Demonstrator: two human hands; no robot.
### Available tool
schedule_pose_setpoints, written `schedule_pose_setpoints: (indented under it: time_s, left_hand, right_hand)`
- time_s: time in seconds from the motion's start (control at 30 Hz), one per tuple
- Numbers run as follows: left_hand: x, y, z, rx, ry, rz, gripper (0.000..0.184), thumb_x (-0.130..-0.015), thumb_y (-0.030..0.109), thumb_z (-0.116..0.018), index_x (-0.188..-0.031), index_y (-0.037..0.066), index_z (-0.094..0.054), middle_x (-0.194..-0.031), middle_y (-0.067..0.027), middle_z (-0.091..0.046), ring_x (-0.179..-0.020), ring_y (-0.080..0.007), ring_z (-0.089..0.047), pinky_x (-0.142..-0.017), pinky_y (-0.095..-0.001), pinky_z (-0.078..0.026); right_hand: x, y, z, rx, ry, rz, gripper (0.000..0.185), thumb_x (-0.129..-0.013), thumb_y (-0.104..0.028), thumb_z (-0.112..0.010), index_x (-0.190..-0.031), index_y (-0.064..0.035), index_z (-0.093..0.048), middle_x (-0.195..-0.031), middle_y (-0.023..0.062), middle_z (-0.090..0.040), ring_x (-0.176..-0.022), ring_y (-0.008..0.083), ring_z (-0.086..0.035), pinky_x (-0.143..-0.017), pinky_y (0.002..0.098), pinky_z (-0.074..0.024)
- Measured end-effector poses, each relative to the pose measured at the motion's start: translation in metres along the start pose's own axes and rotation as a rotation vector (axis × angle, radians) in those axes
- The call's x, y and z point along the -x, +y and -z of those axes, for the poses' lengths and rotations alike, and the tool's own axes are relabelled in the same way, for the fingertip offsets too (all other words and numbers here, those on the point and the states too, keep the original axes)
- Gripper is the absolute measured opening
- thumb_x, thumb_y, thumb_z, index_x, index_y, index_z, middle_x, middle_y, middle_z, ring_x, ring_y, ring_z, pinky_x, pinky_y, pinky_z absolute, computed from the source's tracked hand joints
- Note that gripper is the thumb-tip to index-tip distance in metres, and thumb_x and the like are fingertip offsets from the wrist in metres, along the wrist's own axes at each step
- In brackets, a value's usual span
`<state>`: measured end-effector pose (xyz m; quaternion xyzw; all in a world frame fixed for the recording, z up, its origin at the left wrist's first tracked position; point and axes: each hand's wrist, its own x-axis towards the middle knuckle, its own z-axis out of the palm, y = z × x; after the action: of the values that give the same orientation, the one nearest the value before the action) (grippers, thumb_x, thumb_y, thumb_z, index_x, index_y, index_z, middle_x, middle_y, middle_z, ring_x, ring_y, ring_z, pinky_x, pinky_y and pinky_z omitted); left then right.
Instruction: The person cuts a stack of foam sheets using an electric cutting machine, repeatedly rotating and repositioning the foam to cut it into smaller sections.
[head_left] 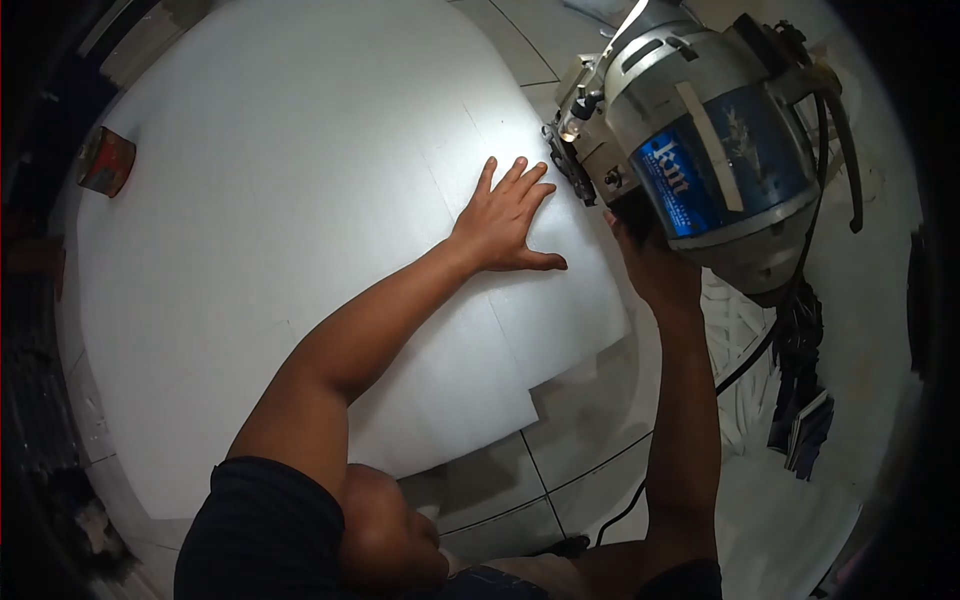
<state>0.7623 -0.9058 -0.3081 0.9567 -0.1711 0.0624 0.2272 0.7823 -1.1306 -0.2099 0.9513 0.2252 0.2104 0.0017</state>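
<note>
A large white foam sheet (300,200) is spread out, with faint lines and a stepped cut edge at its near right. My left hand (503,220) lies on it palm down, fingers spread, close to the right edge. An electric fabric cutting machine (715,150) with a silver motor housing and a blue "km" label stands at that edge. Below its motor, my right hand (660,265) grips the machine at a dark handle; the motor housing hides most of the fingers. The cutter's front parts (575,165) touch or overhang the sheet's edge; the blade cannot be made out.
A reddish, worn tin can (107,162) sits on the sheet's far left edge. A black power cord (750,368) runs from the machine down past my right arm. White strips (735,300) and dark items (800,430) lie at right. Tiled floor (560,480) shows below the sheet.
</note>
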Motion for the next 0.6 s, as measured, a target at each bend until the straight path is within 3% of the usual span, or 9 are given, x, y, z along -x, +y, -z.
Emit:
schedule_pose_setpoints:
  time_s: [0.07, 0.13, 0.27, 0.33, 0.37, 0.43, 0.6]
  left_hand:
    - [0.0, -0.001, 0.001, -0.008, 0.022, 0.0, 0.107, -0.07, 0.083, -0.062, -0.142, 0.007, -0.044, -0.157, -0.0169, -0.031, -0.15, -0.0345, -0.019, -0.122, -0.057, -0.006]
    - [0.001, -0.001, 0.001, -0.011, 0.027, -0.012, 0.106, -0.07, 0.083, -0.062, -0.141, 0.007, -0.045, -0.158, -0.0161, -0.031, -0.15, -0.0339, -0.02, -0.122, -0.0566, -0.005]
    - [-0.002, -0.004, -0.001, -0.025, 0.024, 0.001, 0.101, -0.073, 0.08, -0.062, -0.141, 0.008, -0.046, -0.157, -0.0138, -0.032, -0.15, -0.0327, -0.022, -0.122, -0.0571, -0.007]
    - [-0.004, -0.008, -0.005, -0.06, 0.055, -0.003, 0.1, -0.073, 0.08, -0.061, -0.141, 0.008, -0.046, -0.157, -0.0146, -0.034, -0.149, -0.0329, -0.024, -0.121, -0.0581, -0.008]
    - [-0.005, -0.007, -0.006, -0.066, 0.074, -0.008, 0.1, -0.073, 0.081, -0.061, -0.14, 0.008, -0.047, -0.155, -0.0154, -0.036, -0.149, -0.0335, -0.025, -0.121, -0.0589, -0.009]
    - [-0.007, -0.007, -0.005, -0.054, 0.027, 0.012, 0.101, -0.074, 0.081, -0.059, -0.142, 0.008, -0.048, -0.156, -0.0158, -0.036, -0.149, -0.0318, -0.024, -0.121, -0.0586, -0.009]
    - [-0.003, 0.004, 0.003, -0.047, 0.0, 0.039, 0.093, -0.076, 0.069, -0.066, -0.143, 0.007, -0.047, -0.157, -0.0155, -0.034, -0.149, -0.0321, -0.024, -0.123, -0.0552, -0.007]
  right_hand:
    - [0.002, 0.004, 0.003, 0.054, 0.083, 0.104, 0.041, -0.087, -0.046, -0.069, -0.102, -0.008, -0.07, -0.096, 0.0106, -0.069, -0.088, 0.0305, -0.068, -0.078, 0.0415, -0.0542]
    - [0.01, 0.006, 0.014, 0.01, -0.257, -0.045, 0.035, -0.087, -0.033, -0.065, -0.105, -0.0025, -0.063, -0.092, 0.0164, -0.066, -0.083, 0.0354, -0.067, -0.077, 0.0456, -0.0534]
    - [0.028, 0.019, 0.013, 0.021, -0.351, -0.097, 0.026, -0.085, -0.025, -0.06, -0.096, -0.0021, -0.064, -0.084, 0.0152, -0.063, -0.079, 0.0342, -0.064, -0.077, 0.0445, -0.0531]
    - [0.049, 0.034, 0.015, 0.231, -0.432, 0.165, 0.027, -0.086, -0.028, -0.06, -0.089, -0.0016, -0.064, -0.083, 0.0174, -0.06, -0.079, 0.0348, -0.062, -0.08, 0.0447, -0.0515]
    - [0.063, 0.043, 0.018, 0.23, -0.443, 0.145, 0.027, -0.086, -0.028, -0.06, -0.089, -0.0016, -0.064, -0.083, 0.0174, -0.06, -0.079, 0.0348, -0.062, -0.08, 0.0447, -0.0515]
    - [0.093, 0.057, 0.031, 0.362, -0.013, 0.475, 0.029, -0.084, -0.03, -0.063, -0.081, -0.0012, -0.064, -0.08, 0.0163, -0.058, -0.076, 0.034, -0.06, -0.078, 0.046, -0.0507]
    - [0.165, 0.055, 0.103, 0.413, -0.101, 0.295, 0.022, -0.083, -0.033, -0.066, -0.078, -0.0127, -0.062, -0.083, 0.0112, -0.058, -0.083, 0.0303, -0.059, -0.08, 0.049, -0.0472]
